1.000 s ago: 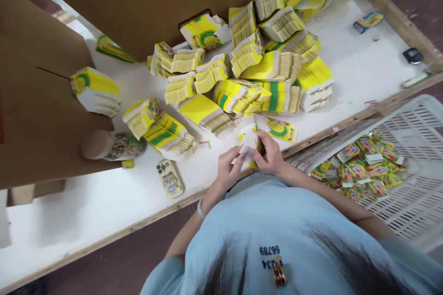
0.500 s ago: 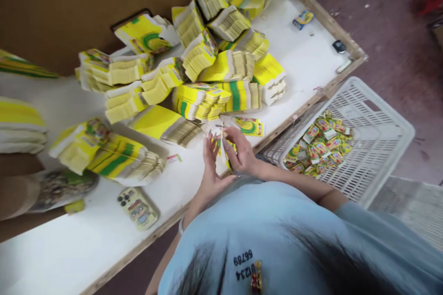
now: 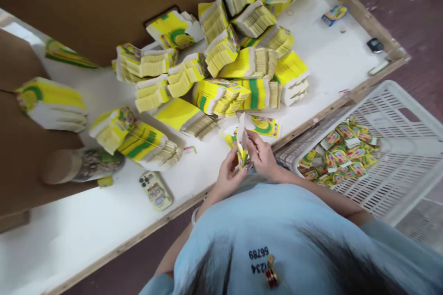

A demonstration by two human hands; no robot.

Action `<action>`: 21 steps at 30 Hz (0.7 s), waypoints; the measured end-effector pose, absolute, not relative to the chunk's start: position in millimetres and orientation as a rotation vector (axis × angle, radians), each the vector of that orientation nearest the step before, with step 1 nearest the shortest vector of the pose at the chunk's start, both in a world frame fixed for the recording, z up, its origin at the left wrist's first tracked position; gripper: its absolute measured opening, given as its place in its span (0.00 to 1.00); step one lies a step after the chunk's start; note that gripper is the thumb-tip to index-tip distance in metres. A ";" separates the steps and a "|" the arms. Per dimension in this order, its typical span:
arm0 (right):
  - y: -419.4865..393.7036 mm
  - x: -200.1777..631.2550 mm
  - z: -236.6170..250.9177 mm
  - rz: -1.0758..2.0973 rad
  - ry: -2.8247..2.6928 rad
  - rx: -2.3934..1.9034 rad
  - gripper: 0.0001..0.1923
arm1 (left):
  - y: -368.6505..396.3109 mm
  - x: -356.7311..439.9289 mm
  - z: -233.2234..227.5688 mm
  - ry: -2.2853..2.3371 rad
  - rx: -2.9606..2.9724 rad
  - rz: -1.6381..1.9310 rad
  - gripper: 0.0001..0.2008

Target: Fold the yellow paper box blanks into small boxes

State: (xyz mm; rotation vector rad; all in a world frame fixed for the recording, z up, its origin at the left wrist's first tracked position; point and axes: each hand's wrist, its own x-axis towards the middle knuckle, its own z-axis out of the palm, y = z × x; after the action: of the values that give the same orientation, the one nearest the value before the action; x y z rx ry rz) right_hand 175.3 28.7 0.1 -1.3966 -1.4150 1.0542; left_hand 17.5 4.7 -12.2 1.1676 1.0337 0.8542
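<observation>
A small yellow, green and white paper box (image 3: 242, 147) stands upright between my hands, with a white flap sticking up at its top. My left hand (image 3: 229, 171) is closed on its lower left side, thumb toward me. On the right side, my right hand (image 3: 263, 153) grips the same box with bent fingers. Just beyond the hands, a flat yellow printed carton (image 3: 266, 126) lies on the white table (image 3: 197, 166). Stacks of folded yellow cartons (image 3: 199, 122) spread out behind and to the left.
A white plastic basket (image 3: 391, 147) by the table's right edge holds many small filled packs (image 3: 346, 147). On the table lie a phone (image 3: 156, 191), a jar (image 3: 86, 166) on its side, a blue-yellow box (image 3: 335, 14) and a small black object (image 3: 375, 45). Brown cardboard (image 3: 114, 0) stands behind.
The camera view has shifted, so the table's contents appear farther right. The box between my hands is turned, showing more of its printed side and its raised white flap. Both hands keep hold.
</observation>
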 end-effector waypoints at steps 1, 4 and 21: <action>27.6 175.5 0.2 1.072 -1.392 -1.400 0.22 | 4.8 17.7 -11.0 1.038 1.115 0.840 0.35; 25.4 175.0 0.0 1.187 -1.319 -1.410 0.22 | 5.9 18.4 -6.4 1.041 0.982 0.787 0.33; 15.4 189.7 -15.7 1.226 -1.354 -1.303 0.15 | -8.9 9.0 -5.2 1.046 0.918 0.786 0.41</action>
State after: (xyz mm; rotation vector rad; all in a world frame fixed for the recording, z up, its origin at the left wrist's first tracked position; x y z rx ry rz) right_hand 189.7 15.4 -15.7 -1.3029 -1.3543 1.2264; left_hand 9.0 -8.9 -5.2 0.9177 1.0463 0.7857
